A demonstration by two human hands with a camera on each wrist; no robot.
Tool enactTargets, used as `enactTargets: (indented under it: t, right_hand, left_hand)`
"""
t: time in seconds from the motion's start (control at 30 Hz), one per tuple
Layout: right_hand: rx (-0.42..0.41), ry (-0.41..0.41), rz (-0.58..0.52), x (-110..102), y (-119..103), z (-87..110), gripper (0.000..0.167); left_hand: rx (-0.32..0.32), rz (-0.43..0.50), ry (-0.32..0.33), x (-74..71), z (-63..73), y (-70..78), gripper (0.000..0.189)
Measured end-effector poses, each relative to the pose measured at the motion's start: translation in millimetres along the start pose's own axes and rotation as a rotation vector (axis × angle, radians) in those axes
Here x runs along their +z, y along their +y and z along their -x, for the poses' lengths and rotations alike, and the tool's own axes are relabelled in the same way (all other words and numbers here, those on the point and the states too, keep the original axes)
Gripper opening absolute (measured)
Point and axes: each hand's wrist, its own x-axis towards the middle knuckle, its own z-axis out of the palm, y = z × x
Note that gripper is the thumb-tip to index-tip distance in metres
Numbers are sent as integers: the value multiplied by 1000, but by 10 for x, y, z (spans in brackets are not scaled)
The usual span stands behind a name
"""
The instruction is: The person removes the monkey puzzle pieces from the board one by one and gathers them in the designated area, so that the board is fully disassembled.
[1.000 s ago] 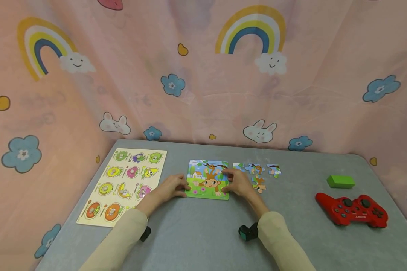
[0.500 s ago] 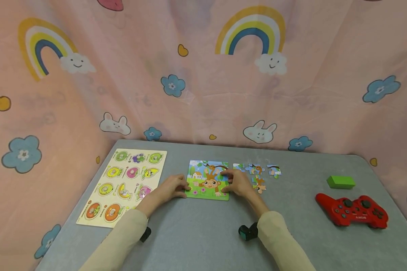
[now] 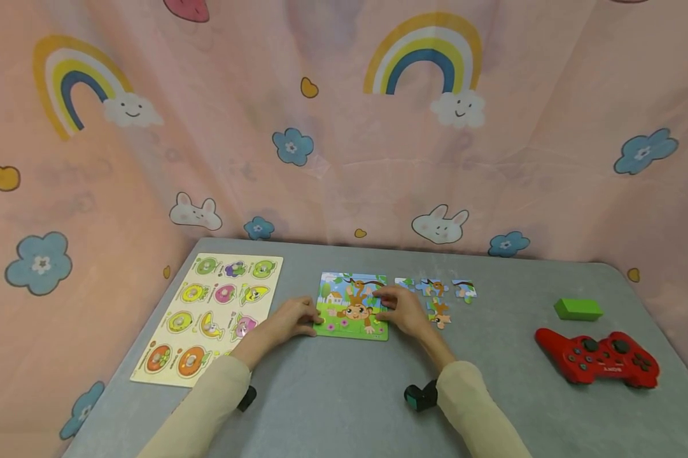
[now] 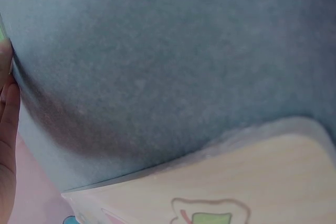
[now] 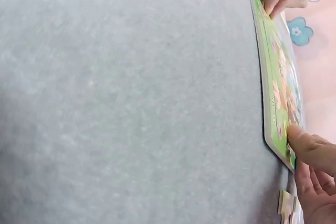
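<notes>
A jigsaw puzzle (image 3: 344, 323) with a monkey picture in a green-edged board lies flat on the grey table. My left hand (image 3: 291, 318) holds its left edge with curled fingers, and only a few of those fingers show in the left wrist view. At the opposite side my right hand (image 3: 403, 312) grips the board's edge. The right wrist view shows the right thumb (image 5: 304, 142) on top of the board, the other fingers low beside its edge. Just past the right hand lie several loose jigsaw pieces (image 3: 438, 314), some showing parts of the monkey.
A cream fruit-picture board (image 3: 224, 312) lies to the left, partly under the left forearm. On the right are a green block (image 3: 578, 310) and a red game controller (image 3: 598, 357). Behind the table (image 3: 332, 401) hangs a pink patterned cloth (image 3: 344, 191).
The right hand's fingers shift very slightly left at the puzzle's edge. Both hands stay at the board, and the loose pieces lie as before.
</notes>
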Motion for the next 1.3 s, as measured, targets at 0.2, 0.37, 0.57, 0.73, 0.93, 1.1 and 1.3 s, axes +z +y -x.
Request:
enactTargets:
  t: [0.2, 0.37, 0.57, 0.73, 0.93, 1.1, 1.3]
  right_hand:
    - [26, 4, -21, -11, 47, -16, 38]
    - [27, 1, -114, -36, 94, -6, 39]
    - [40, -14, -264, -85, 161, 1, 42]
    - [61, -18, -337, -137, 190, -3, 46]
    - [108, -45, -351, -223, 240, -12, 47]
    - [132, -67, -344, -310, 282, -5, 46]
    - [116, -97, -327, -412, 325, 33, 47]
  left_hand:
    - [-27, 10, -14, -3, -9, 9, 22]
    - [-33, 15, -19, -3, -3, 10, 23]
    - [-38, 18, -26, -9, -6, 27, 24]
    - [-42, 15, -30, -12, -12, 26, 24]
    - [-42, 16, -31, -16, -11, 16, 23]
    - [-49, 15, -29, -6, -11, 14, 23]
    - [-52, 13, -30, 5, -3, 10, 23]
